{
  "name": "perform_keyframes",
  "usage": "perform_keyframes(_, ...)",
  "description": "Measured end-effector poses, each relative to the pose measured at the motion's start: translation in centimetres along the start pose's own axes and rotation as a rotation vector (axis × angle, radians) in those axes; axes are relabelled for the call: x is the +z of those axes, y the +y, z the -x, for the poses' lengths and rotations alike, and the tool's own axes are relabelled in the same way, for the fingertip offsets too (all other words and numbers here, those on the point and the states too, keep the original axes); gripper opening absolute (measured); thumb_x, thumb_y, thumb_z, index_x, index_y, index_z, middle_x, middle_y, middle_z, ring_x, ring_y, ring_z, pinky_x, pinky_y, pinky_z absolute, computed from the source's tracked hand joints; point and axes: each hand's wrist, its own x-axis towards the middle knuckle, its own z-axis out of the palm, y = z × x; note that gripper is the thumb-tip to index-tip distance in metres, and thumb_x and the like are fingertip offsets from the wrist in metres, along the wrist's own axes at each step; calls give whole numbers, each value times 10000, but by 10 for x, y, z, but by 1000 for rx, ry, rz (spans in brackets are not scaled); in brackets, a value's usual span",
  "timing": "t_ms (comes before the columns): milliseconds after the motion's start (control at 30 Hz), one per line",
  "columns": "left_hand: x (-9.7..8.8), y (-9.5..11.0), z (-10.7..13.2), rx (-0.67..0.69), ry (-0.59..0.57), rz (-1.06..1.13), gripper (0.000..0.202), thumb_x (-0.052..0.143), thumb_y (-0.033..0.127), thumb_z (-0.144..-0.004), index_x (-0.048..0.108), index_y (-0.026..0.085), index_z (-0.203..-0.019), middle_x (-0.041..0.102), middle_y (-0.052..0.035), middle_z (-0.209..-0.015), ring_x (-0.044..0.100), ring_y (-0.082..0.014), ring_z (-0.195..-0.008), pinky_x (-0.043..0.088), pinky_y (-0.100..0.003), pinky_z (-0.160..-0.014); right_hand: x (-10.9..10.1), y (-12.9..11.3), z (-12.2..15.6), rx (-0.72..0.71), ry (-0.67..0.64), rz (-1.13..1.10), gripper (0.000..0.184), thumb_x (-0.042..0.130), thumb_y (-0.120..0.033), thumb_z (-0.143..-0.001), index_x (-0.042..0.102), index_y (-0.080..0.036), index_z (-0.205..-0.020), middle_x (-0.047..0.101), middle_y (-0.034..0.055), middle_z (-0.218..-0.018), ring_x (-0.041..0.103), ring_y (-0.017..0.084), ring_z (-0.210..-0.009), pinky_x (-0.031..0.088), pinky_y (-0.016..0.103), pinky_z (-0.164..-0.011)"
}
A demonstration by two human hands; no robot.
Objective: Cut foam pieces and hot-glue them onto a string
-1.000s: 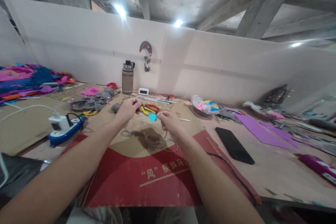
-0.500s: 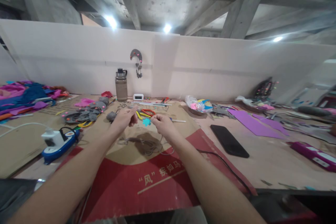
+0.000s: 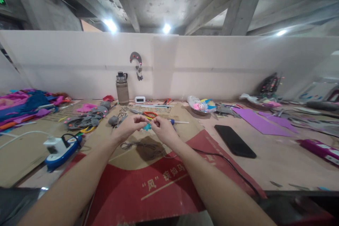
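A small light-blue flower-shaped piece, which looks like felt, is held up over the cardboard sheet. My right hand pinches it from the right. On the other side, my left hand is closed, thumb and finger meeting at the flower's upper left edge. The fingertips partly cover the flower. Below the hands lies a loose grey cord, one strand of it running towards my right hand. Just behind are an orange-handled tool and a thin tool with a blue handle.
A black phone and purple sheets lie to the right. On the left are a blue power strip and grey felt pieces. A bottle and a bowl stand at the back.
My left hand has moved right, up against the flower, closing the gap between the hands. The flower is now more covered by fingers. The view has shifted slightly.
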Motion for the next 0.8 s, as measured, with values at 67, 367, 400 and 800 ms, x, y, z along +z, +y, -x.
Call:
perform_keyframes(67, 1, 2, 1, 4, -3, -34, 255, 610, 336, -699, 657, 136, -851, 621, -29, -747, 493, -111, -617, 381, -230, -573, 1, 0, 1, -20, 2, 34, 134, 473, -246, -740, 504, -178, -629, 437, -51, -535, 365, 89, -505, 286, 210, -515)
perform_keyframes(367, 2, 1, -1, 38, 34, -268, 223, 575, 327, -704, 654, 126, -758, 614, -18, -658, 496, -114, -588, 368, -229, -564, 5, 1, 2, -124, 46, 234, 84, 487, -191, -758, 554, -172, -711, 537, -3, -637, 448, 114, -597, 312, 228, -574)
perform_keyframes(400, 1, 0, -1, 52, 40, -309, 215, 570, 323, -705, 656, 131, -748, 616, -15, -654, 498, -115, -588, 367, -229, -563, 6, 1, 2, -137, 50, 257, 80, 489, -188, -760, 557, -171, -720, 547, 3, -657, 455, 117, -613, 315, 232, -583)
perform_keyframes(800, 4, 8, 2, 74, 169, -358, 183, 552, 326, -706, 620, 157, -689, 604, -5, -625, 494, -127, -573, 362, -235, -550, 4, -1, 3, -137, 59, 28, 150, 455, -257, -831, 569, -169, -868, 583, 32, -798, 509, 143, -736, 384, 267, -693)
